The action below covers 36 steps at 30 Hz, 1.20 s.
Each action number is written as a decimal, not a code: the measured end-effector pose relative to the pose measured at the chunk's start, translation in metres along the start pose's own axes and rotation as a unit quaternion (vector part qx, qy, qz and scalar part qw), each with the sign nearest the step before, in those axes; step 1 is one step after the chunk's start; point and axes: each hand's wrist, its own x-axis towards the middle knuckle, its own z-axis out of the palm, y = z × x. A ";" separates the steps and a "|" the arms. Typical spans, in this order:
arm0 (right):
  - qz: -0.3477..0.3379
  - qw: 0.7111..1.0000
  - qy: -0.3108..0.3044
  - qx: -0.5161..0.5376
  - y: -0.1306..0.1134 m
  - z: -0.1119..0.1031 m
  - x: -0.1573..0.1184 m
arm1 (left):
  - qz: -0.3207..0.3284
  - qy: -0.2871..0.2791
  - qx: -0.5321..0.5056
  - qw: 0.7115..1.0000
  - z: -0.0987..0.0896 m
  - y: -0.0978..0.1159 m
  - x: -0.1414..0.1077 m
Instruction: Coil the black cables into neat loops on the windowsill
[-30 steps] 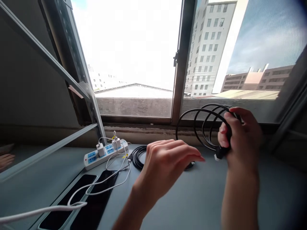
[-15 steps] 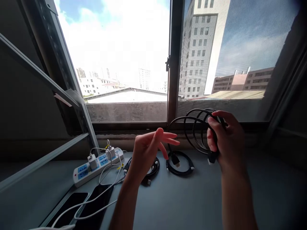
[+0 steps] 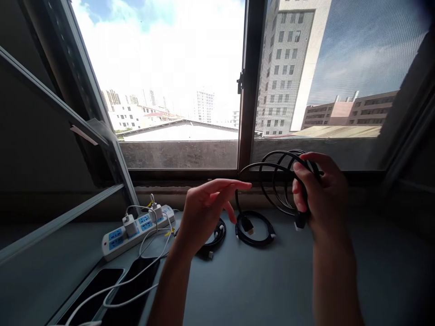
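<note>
My right hand (image 3: 321,188) is closed around a looped black HDMI cable (image 3: 276,165), held up above the desk. One plug (image 3: 299,222) pokes out below my fingers. The cable's other end hangs down to the left, its plug (image 3: 247,225) in front of a coiled black cable (image 3: 256,244) that lies on the desk. My left hand (image 3: 210,210) is raised with nothing in it, fingers stretched toward the hanging strand and apart from the held loops. Behind my left wrist, a second coiled black cable (image 3: 222,233) is partly hidden.
On the left a white power strip (image 3: 125,246) with blue sockets carries two white chargers (image 3: 129,225) and white cords. Dark phone-like devices (image 3: 95,290) lie at the near left. A metal frame (image 3: 64,222) rises at the left, and a window (image 3: 183,156) stands behind the desk (image 3: 244,290).
My left hand's fingers have drawn closer together and straightened, its thumb lower. My right hand still holds the cable in nearly the same place. The view has shifted slightly.
</note>
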 end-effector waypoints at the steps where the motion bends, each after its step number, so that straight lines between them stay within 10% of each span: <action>1: -0.001 1.000 0.002 0.002 -0.001 0.000 0.000 | 0.007 0.002 0.007 1.000 0.000 0.000 0.000; 11: 0.000 1.000 0.007 0.002 -0.004 -0.004 0.000 | 0.223 0.135 0.308 0.915 0.004 0.003 -0.006; 23: 0.000 1.000 0.008 0.011 -0.007 -0.012 -0.001 | 0.232 0.061 0.385 0.891 -0.003 -0.003 -0.007; 36: -0.001 1.000 -0.003 -0.018 -0.011 -0.002 -0.006 | 0.223 0.031 0.071 0.972 -0.002 -0.004 -0.004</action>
